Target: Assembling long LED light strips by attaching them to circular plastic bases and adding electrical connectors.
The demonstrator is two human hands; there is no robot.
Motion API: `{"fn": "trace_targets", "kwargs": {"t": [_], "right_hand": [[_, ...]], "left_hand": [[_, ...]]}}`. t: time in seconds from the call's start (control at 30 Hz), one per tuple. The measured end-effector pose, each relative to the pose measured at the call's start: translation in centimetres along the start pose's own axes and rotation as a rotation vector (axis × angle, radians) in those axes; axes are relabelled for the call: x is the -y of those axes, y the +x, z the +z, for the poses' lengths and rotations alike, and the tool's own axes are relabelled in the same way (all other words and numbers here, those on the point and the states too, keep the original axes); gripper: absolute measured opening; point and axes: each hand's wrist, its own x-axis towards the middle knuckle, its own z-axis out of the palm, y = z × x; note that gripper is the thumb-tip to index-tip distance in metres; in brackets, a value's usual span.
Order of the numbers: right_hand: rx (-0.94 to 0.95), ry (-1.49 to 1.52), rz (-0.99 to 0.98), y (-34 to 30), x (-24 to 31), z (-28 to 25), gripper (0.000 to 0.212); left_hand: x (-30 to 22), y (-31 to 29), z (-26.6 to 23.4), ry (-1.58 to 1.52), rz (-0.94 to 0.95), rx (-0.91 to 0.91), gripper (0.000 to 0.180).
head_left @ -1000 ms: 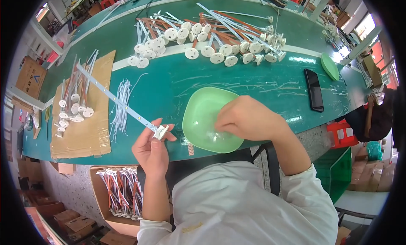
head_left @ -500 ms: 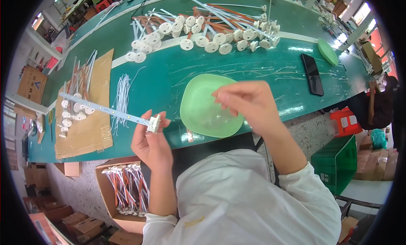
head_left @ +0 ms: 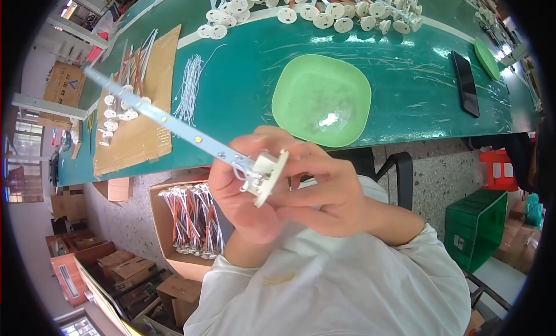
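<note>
My left hand (head_left: 246,211) grips a narrow LED light strip (head_left: 174,126) by its end, close up in front of my chest. The strip slants up to the left, with small yellow LEDs along it. At its lower end sits a white round base (head_left: 272,178), seen nearly edge-on, with a thin white wire looped beside it. My right hand (head_left: 327,191) is closed against the back of this base. Its fingertips are hidden, and anything small between them cannot be made out. A light green bowl (head_left: 307,81) stands beyond both hands, with small clear or shiny bits inside.
Many more strips with round bases (head_left: 286,15) lie piled at the back. Others rest on a cardboard sheet (head_left: 136,145) at left, beside a white wire bundle (head_left: 190,90). A phone (head_left: 465,84) lies at right. A carton (head_left: 165,220) of strips and a green crate (head_left: 475,229) flank me.
My right hand has left the green bowl and come to the back of the white base. My left hand has brought the LED strip nearer and to the right. The view has tilted downward.
</note>
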Motion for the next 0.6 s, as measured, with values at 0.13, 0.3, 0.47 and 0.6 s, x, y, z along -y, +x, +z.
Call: {"fn": "trace_targets", "kwargs": {"t": [0.13,0.3,0.47,0.6], "right_hand": [[0.052,0.225,0.243,-0.9,-0.4,-0.3,0.026],[-0.026,-0.165,0.105,-0.7,0.7,0.0,0.017],[-0.216,-0.349,-0.164,0.2,0.6,-0.9,0.016],[-0.260,-0.445,-0.257,1.0,0.7,-1.1,0.015]], "left_hand": [[-0.4,-0.7,-1.0,0.091,-0.108,0.185,0.083],[0.1,-1.1,0.0,-0.091,-0.096,-0.007,0.079],[0.5,-1.6,-0.2,-0.012,-0.128,-0.101,0.074],[0.7,-2.4,-1.6,0.089,-0.168,0.068,0.072]]}}
